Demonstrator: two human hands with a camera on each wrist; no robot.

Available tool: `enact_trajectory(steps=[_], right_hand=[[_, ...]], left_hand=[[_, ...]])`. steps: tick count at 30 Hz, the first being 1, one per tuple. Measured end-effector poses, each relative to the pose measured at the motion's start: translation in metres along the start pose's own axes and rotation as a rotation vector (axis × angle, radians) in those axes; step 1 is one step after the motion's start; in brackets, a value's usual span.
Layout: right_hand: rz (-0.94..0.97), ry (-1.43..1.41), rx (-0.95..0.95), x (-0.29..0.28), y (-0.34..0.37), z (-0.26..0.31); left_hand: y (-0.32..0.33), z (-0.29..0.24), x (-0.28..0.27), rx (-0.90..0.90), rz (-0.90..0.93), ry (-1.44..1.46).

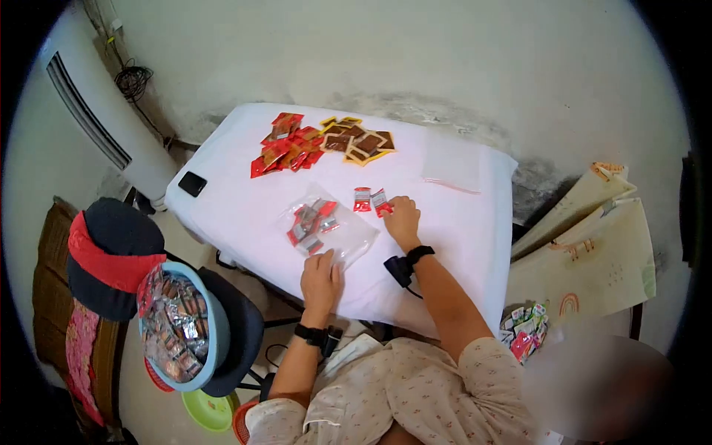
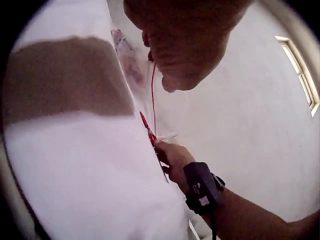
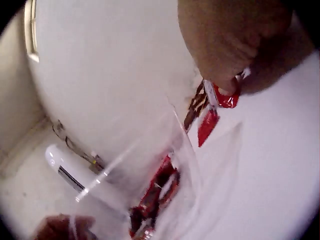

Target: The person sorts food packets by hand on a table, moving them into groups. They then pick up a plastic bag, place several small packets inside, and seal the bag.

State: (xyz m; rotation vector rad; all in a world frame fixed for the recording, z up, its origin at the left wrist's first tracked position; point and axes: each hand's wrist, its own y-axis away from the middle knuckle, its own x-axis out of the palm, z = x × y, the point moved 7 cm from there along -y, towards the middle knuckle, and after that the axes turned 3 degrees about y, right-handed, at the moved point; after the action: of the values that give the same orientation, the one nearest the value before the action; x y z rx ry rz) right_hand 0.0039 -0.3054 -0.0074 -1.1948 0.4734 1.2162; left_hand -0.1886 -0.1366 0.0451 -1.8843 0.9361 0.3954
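Note:
My left hand (image 1: 319, 282) grips the near edge of a clear plastic zip bag (image 1: 354, 241), whose red closure line runs down from the fingers in the left wrist view. Several small red-and-silver packets (image 1: 305, 224) lie inside the bag. To the right of it, my right hand (image 1: 403, 222) pinches a small red-and-white packet (image 1: 381, 202) at the table surface; its thumb lies on the red part (image 3: 229, 100) in the right wrist view. A second such packet (image 1: 362, 199) lies just left of the pinched one.
Red packets (image 1: 289, 148) and brown-and-yellow packets (image 1: 360, 141) are heaped at the table's far side. Flat clear bags (image 1: 452, 163) lie far right, a phone (image 1: 192, 184) far left. A blue tub (image 1: 221, 348) full of packets stands on a chair at left.

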Motion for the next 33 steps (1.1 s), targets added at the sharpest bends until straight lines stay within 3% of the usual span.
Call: enact_trajectory(steps=[2, 3, 4, 6, 12, 13, 18, 20, 25, 26, 28, 30, 31, 33], right_hand=[[0.021, -0.565, 0.225, 0.011, 0.001, -0.021], [-0.159, -0.58, 0.125, -0.004, 0.005, -0.019], [-0.157, -0.584, 0.118, -0.007, 0.012, -0.021], [0.009, -1.023, 0.423, -0.01, 0.036, -0.029], [0.573, -1.298, 0.627, -0.015, 0.117, 0.049], [0.629, -1.311, 0.586, -0.001, 0.117, 0.057], [0.628, -1.344, 0.545, 0.006, 0.107, 0.085], [0.496, -1.323, 0.49, -0.011, 0.119, 0.076], [0.551, -1.255, 0.385, -0.028, 0.149, 0.069], [0.556, -1.265, 0.376, -0.029, 0.143, 0.074], [0.515, -1.28, 0.407, -0.012, 0.123, 0.077], [0.524, -1.514, 0.653, 0.011, 0.108, 0.091], [0.528, -1.514, 0.647, 0.026, 0.102, 0.097], [0.495, -1.866, 0.731, 0.064, 0.09, 0.109]], left_hand=[[-0.003, 0.008, 0.011, -0.036, 0.103, 0.063], [-0.005, 0.011, 0.012, -0.044, 0.093, 0.114], [-0.006, 0.013, 0.014, -0.047, 0.087, 0.11], [-0.009, 0.011, 0.012, -0.066, 0.045, 0.193], [-0.013, 0.013, 0.012, -0.117, -0.018, 0.303], [-0.012, 0.012, 0.013, -0.119, -0.02, 0.303], [-0.015, 0.016, 0.0, -0.11, -0.112, 0.322], [-0.017, 0.022, -0.005, -0.137, -0.118, 0.302], [-0.018, 0.021, -0.005, -0.213, -0.078, 0.315], [-0.018, 0.017, -0.003, -0.145, -0.074, 0.282], [-0.018, 0.011, -0.002, -0.072, -0.076, 0.249], [-0.018, 0.002, -0.008, 0.004, -0.098, 0.182], [-0.017, 0.001, -0.01, 0.003, -0.104, 0.179], [-0.015, 0.002, -0.012, -0.004, -0.09, 0.158]])
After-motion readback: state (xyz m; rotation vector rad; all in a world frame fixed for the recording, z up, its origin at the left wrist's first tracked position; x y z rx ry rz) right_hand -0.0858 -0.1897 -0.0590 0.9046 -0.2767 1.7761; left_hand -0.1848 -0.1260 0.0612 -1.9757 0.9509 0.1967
